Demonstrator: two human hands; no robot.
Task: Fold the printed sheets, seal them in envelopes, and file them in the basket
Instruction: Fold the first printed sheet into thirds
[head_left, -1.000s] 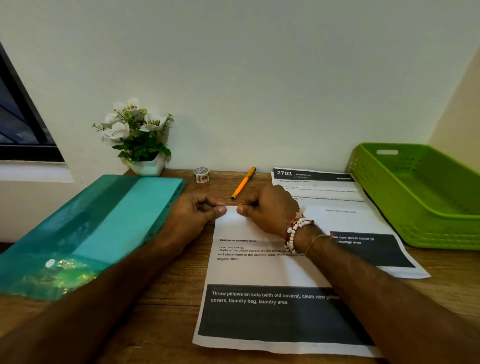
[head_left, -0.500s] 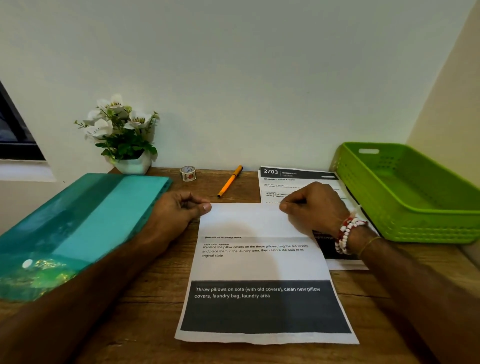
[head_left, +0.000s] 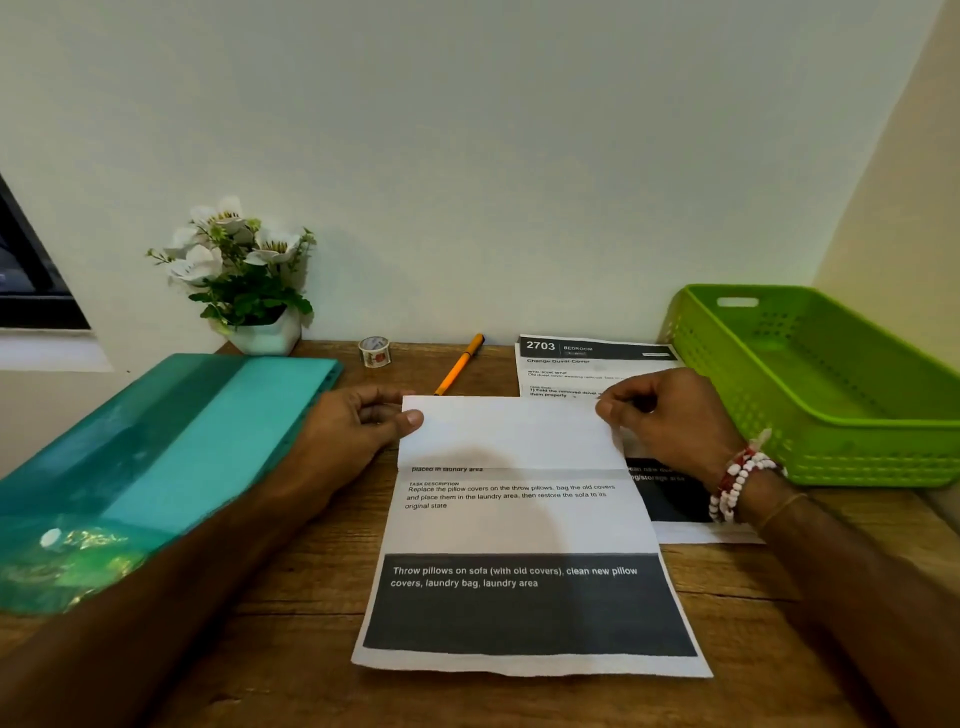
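Because the folded flap must stay aligned, the left hand and right hand pinch opposite ends of the printed sheet's fold.

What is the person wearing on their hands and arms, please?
Both forearms are bare, with no sleeves in view. At the wrist of the right hand sits a red and white bead bracelet of several strands, with a thin golden band beside it. The left hand and its wrist wear nothing.

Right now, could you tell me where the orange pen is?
Head view: the orange pen lies near the wall, between the tape roll to its left and the far printed sheet to its right.
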